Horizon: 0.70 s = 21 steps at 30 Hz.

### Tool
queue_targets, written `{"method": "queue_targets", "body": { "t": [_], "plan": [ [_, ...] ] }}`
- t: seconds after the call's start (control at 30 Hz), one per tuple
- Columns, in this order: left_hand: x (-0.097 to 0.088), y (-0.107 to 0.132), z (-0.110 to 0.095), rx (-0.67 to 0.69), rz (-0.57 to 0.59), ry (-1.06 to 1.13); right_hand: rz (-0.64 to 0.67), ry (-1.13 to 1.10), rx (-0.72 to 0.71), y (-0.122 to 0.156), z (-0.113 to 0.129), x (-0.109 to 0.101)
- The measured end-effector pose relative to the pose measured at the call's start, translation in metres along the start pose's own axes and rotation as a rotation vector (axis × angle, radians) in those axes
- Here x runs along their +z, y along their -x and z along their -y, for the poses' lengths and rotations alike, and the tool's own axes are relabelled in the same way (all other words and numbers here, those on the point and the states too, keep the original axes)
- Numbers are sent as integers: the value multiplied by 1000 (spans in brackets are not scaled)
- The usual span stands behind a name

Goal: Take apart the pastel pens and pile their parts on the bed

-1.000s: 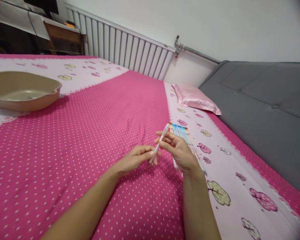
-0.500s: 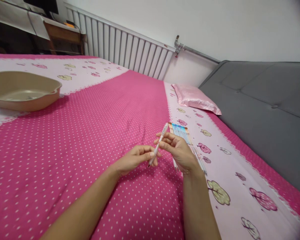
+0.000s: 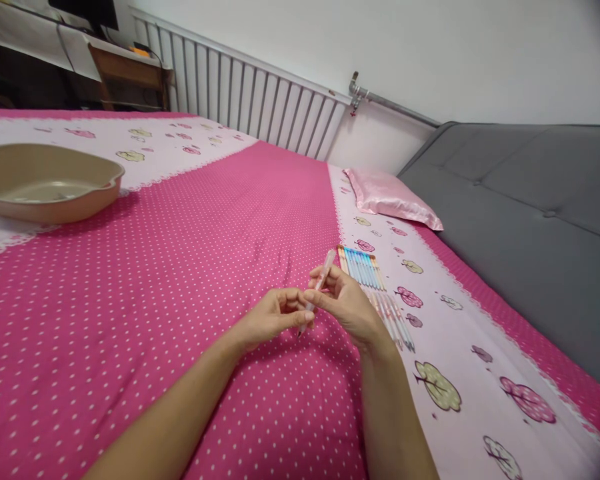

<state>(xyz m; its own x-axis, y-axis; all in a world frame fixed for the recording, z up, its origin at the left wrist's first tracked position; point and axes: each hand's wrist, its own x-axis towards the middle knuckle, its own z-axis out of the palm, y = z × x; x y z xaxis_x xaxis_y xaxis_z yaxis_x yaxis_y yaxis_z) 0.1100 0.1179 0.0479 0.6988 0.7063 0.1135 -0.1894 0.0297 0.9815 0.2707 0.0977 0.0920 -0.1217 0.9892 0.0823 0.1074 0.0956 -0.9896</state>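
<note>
A slim white-and-pink pen (image 3: 325, 267) is held tilted between both hands above the dotted bedspread, its dark tip pointing down and toward me. My left hand (image 3: 275, 319) pinches the pen near its lower end. Higher up the barrel, my right hand (image 3: 347, 303) grips it between thumb and fingers. Just beyond the right hand lies a row of blue and orange-tan pens (image 3: 363, 268), side by side on the bed. A second row of pale pink and white pens (image 3: 394, 321) lies nearer me, partly hidden by the right hand.
A beige basin (image 3: 55, 200) stands on the bed at the left. Toward the back lies a pink satin pillow (image 3: 393, 198) against the grey padded headboard (image 3: 520, 193). A white radiator (image 3: 250, 87) runs along the wall, and a desk (image 3: 130, 70) stands at the far left.
The pen has turned in my fingers, so its printed side no longer shows. My right hand has shifted slightly left and down the barrel, uncovering more of the pink and white pens.
</note>
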Motion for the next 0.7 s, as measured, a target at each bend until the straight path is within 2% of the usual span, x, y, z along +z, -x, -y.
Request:
{"method": "queue_targets", "body": {
  "t": [0.27,0.5,0.7],
  "plan": [
    [-2,-1,-1,-15,-6,9,141,-171,7,4,7,-7],
    [-2,0,2,8,34,26,59,-160,31,1,2,-5],
    [0,-1,1,20,61,40,-29,-74,-4,0,-2,-3]
  ]
}}
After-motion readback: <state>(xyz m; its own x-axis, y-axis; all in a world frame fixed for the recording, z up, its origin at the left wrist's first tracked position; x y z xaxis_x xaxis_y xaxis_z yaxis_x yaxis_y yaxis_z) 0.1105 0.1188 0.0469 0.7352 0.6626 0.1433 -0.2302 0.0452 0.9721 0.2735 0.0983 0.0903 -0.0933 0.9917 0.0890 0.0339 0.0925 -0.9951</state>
